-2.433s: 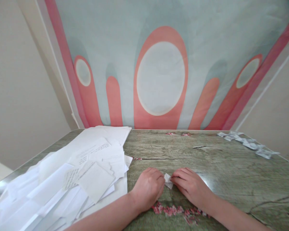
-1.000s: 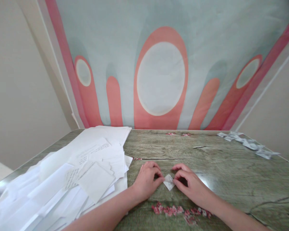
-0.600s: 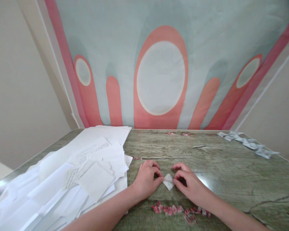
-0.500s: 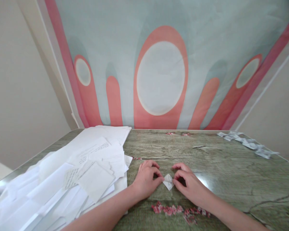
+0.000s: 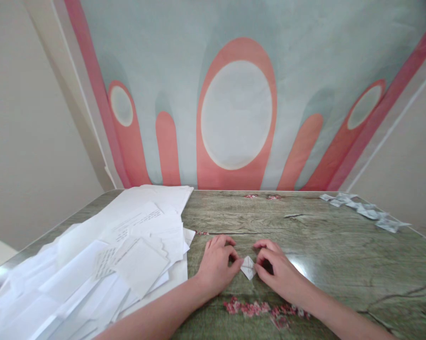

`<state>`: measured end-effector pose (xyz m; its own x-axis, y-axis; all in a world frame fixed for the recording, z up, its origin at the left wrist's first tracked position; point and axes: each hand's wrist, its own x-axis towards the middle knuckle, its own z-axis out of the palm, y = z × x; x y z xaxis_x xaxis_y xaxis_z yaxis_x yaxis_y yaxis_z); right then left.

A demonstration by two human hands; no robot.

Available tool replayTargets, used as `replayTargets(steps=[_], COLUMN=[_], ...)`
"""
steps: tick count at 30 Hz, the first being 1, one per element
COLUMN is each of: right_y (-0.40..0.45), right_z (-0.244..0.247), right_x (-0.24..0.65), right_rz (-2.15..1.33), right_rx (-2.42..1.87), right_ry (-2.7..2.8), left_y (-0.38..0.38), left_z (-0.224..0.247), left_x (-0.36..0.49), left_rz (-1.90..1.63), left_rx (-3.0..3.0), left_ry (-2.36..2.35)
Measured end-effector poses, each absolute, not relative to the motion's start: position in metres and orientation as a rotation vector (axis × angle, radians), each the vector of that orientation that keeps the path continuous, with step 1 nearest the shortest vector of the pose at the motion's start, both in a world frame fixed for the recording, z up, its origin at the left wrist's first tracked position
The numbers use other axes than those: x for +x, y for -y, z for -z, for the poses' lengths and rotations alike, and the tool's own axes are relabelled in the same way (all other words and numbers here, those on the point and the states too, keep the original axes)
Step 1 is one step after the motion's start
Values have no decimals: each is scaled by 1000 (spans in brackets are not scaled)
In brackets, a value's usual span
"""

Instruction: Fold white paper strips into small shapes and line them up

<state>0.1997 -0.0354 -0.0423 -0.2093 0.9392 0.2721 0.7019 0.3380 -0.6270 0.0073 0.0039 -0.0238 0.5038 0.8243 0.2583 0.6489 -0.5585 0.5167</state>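
Observation:
A small folded white paper (image 5: 248, 267), diamond-shaped with crease lines, is between my two hands near the front of the wood-patterned table (image 5: 230, 215). My left hand (image 5: 218, 262) pinches its left corner between thumb and forefinger, the other fingers curled above. On the opposite side, my right hand (image 5: 275, 265) has thumb and forefinger closed on the right corner. The fingertips cover both side corners of the paper.
A wide, loose pile of white papers (image 5: 74, 264), some printed, covers the table's left side. Several small folded papers (image 5: 369, 212) lie along the far right edge. Behind the table rises a grey-green wall covering with coral shapes (image 5: 234, 177).
Both hands have stayed almost in place around the folded paper. The left thumb and fingertips have shifted very slightly.

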Motion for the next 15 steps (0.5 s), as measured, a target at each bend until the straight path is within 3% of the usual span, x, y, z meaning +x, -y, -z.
replayTargets(steps=[8, 15], right_y=[42, 56], right_z=[40, 35], right_x=[203, 201], right_rz=[-413, -54], right_rx=[-1333, -1290], right_ry=[2034, 2339], left_y=[-3, -2], left_z=[23, 24], left_x=[8, 7], left_rz=[-700, -727], left_rx=[2377, 2372], left_ry=[-1233, -1229])
